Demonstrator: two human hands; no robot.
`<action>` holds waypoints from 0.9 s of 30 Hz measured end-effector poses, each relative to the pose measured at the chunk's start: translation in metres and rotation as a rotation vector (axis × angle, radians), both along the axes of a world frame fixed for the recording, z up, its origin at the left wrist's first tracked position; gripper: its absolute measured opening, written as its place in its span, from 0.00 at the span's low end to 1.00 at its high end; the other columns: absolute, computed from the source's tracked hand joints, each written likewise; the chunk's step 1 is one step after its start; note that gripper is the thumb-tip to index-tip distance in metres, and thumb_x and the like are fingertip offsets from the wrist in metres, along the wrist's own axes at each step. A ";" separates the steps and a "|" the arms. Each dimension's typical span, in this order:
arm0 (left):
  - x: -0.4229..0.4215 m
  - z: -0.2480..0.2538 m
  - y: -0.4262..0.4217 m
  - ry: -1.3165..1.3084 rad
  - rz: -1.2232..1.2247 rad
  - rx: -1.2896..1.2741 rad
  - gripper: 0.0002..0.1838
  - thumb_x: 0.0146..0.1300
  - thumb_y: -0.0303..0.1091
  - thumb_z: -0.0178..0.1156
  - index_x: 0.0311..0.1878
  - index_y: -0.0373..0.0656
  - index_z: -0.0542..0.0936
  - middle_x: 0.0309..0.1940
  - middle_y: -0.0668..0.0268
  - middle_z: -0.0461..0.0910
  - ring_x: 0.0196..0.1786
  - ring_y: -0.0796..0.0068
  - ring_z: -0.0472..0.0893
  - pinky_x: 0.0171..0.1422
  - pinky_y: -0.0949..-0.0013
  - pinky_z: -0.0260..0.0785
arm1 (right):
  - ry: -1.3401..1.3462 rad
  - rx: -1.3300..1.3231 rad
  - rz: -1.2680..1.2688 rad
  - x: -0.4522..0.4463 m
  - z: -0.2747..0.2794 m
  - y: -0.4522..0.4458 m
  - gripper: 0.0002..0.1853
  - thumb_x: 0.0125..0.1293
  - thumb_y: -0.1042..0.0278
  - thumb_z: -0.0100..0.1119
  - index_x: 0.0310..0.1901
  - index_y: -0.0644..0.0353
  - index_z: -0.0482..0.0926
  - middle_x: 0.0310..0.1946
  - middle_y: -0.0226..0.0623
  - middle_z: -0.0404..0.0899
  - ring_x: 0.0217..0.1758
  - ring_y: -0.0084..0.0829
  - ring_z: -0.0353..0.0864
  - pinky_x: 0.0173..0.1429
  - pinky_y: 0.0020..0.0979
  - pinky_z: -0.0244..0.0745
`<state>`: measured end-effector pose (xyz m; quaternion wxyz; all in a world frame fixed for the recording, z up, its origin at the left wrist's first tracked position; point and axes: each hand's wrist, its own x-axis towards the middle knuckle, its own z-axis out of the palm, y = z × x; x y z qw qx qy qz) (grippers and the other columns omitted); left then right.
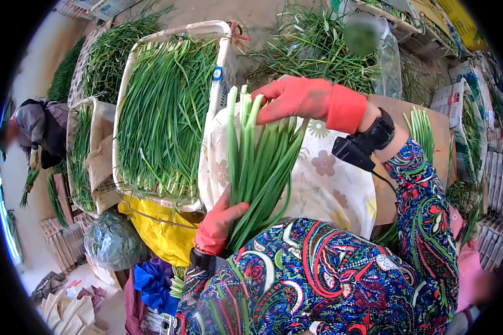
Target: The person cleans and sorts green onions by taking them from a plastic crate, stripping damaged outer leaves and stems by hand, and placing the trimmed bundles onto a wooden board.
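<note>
A bunch of green chives (pixel 254 173) stands upright in front of my body, pale cut ends up and leaves hanging down. My right hand (pixel 296 103), in a red glove, grips several stalks near those pale ends. Lower on the left side, my left hand (pixel 221 223), also red-gloved, is wrapped around the leafy part with its thumb across the front. The fingers behind the leaves are hidden. Under and behind the bunch spreads a pale cloth with a flower print (pixel 341 192).
A white crate (pixel 227 67) packed with chives stands to the left. Loose greens (pixel 324 47) are heaped at the back. Another small bunch (pixel 422 131) lies on a brown board (pixel 394 114) at right. A yellow bag (pixel 165 234) hangs below the crate. A co-worker (pixel 44 123) is at far left.
</note>
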<state>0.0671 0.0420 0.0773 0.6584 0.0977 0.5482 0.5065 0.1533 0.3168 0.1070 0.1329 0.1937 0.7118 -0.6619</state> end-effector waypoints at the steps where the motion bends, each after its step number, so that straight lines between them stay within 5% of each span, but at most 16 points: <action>1: 0.000 0.004 0.002 0.002 -0.004 -0.004 0.31 0.54 0.35 0.54 0.62 0.37 0.59 0.54 0.58 0.69 0.54 0.65 0.71 0.60 0.65 0.61 | -0.025 -0.127 -0.083 -0.002 -0.011 -0.003 0.15 0.54 0.65 0.58 0.41 0.64 0.78 0.44 0.37 0.76 0.47 0.24 0.72 0.53 0.25 0.64; 4: 0.002 0.002 -0.001 0.000 -0.002 0.013 0.31 0.55 0.35 0.53 0.62 0.37 0.59 0.54 0.58 0.69 0.54 0.65 0.71 0.60 0.65 0.60 | 0.150 0.036 -0.087 0.002 -0.018 -0.002 0.16 0.51 0.58 0.58 0.40 0.57 0.80 0.34 0.29 0.80 0.40 0.21 0.75 0.49 0.23 0.67; 6: 0.002 0.000 -0.001 -0.015 0.008 0.036 0.32 0.54 0.34 0.53 0.63 0.37 0.58 0.55 0.58 0.69 0.54 0.66 0.70 0.60 0.65 0.60 | 0.480 -0.019 -0.184 0.007 -0.016 0.017 0.11 0.55 0.62 0.55 0.36 0.58 0.81 0.34 0.31 0.81 0.40 0.21 0.76 0.50 0.25 0.68; 7: 0.002 -0.001 -0.001 -0.028 0.018 0.044 0.32 0.54 0.33 0.54 0.63 0.37 0.58 0.55 0.58 0.69 0.55 0.66 0.70 0.61 0.65 0.60 | 0.662 0.317 -0.216 0.010 -0.018 0.044 0.11 0.58 0.66 0.51 0.33 0.62 0.81 0.35 0.34 0.80 0.40 0.24 0.76 0.51 0.27 0.68; 10: -0.002 -0.016 -0.004 -0.070 0.002 0.096 0.35 0.53 0.27 0.56 0.65 0.37 0.55 0.58 0.59 0.65 0.59 0.68 0.66 0.64 0.67 0.55 | 0.464 1.137 -0.678 0.064 -0.025 0.165 0.12 0.63 0.71 0.46 0.45 0.61 0.77 0.41 0.31 0.79 0.47 0.24 0.74 0.54 0.27 0.66; 12: -0.003 -0.024 -0.006 -0.049 -0.010 0.130 0.37 0.52 0.24 0.58 0.65 0.36 0.53 0.59 0.59 0.64 0.61 0.69 0.64 0.65 0.69 0.53 | 0.912 -0.272 -1.184 0.127 -0.060 0.292 0.09 0.63 0.70 0.47 0.42 0.60 0.75 0.37 0.30 0.78 0.41 0.27 0.77 0.42 0.27 0.69; 15: -0.003 -0.027 -0.004 -0.008 -0.023 0.144 0.37 0.52 0.24 0.59 0.65 0.36 0.54 0.59 0.59 0.64 0.61 0.69 0.64 0.65 0.69 0.53 | 0.217 -0.312 -1.522 0.141 -0.059 0.259 0.17 0.57 0.55 0.57 0.42 0.58 0.72 0.33 0.34 0.75 0.36 0.33 0.74 0.42 0.32 0.66; 16: -0.004 -0.027 -0.003 -0.039 -0.023 0.137 0.37 0.51 0.24 0.59 0.65 0.36 0.54 0.59 0.59 0.64 0.61 0.69 0.64 0.65 0.69 0.53 | 0.097 -0.031 -1.543 0.106 -0.037 0.191 0.23 0.55 0.49 0.57 0.46 0.57 0.72 0.40 0.38 0.75 0.45 0.37 0.73 0.49 0.34 0.65; 18: -0.002 -0.021 -0.002 -0.136 0.002 0.096 0.37 0.52 0.25 0.59 0.65 0.37 0.54 0.59 0.60 0.64 0.61 0.69 0.64 0.65 0.69 0.54 | 0.206 -0.070 -1.166 0.086 -0.047 0.144 0.33 0.56 0.41 0.50 0.60 0.52 0.65 0.57 0.36 0.68 0.61 0.30 0.64 0.59 0.32 0.58; 20: -0.001 -0.007 0.001 -0.105 0.002 0.051 0.36 0.52 0.32 0.60 0.64 0.39 0.57 0.57 0.62 0.67 0.57 0.68 0.68 0.62 0.66 0.57 | 0.278 -0.127 -0.850 0.060 -0.052 0.111 0.34 0.59 0.35 0.41 0.61 0.50 0.64 0.62 0.31 0.63 0.64 0.28 0.61 0.66 0.32 0.48; 22: -0.001 -0.002 0.004 -0.053 -0.028 0.025 0.33 0.54 0.39 0.58 0.63 0.41 0.60 0.55 0.64 0.70 0.54 0.67 0.70 0.60 0.65 0.61 | 0.348 0.032 -0.596 0.031 -0.038 0.073 0.34 0.60 0.38 0.43 0.62 0.51 0.62 0.62 0.33 0.63 0.65 0.29 0.59 0.67 0.37 0.47; 23: -0.001 -0.001 0.005 -0.053 -0.028 0.003 0.32 0.55 0.39 0.58 0.63 0.41 0.60 0.54 0.63 0.70 0.55 0.68 0.70 0.60 0.65 0.61 | 0.015 0.094 -0.433 -0.014 -0.052 0.080 0.35 0.59 0.41 0.48 0.63 0.54 0.61 0.62 0.34 0.62 0.65 0.30 0.59 0.66 0.36 0.51; 27: -0.003 -0.010 -0.001 -0.083 0.019 -0.021 0.28 0.59 0.41 0.54 0.62 0.42 0.62 0.52 0.63 0.71 0.52 0.69 0.72 0.57 0.66 0.63 | 0.304 0.017 -0.420 0.004 -0.009 0.047 0.29 0.60 0.56 0.53 0.60 0.59 0.64 0.59 0.34 0.66 0.61 0.26 0.62 0.64 0.32 0.55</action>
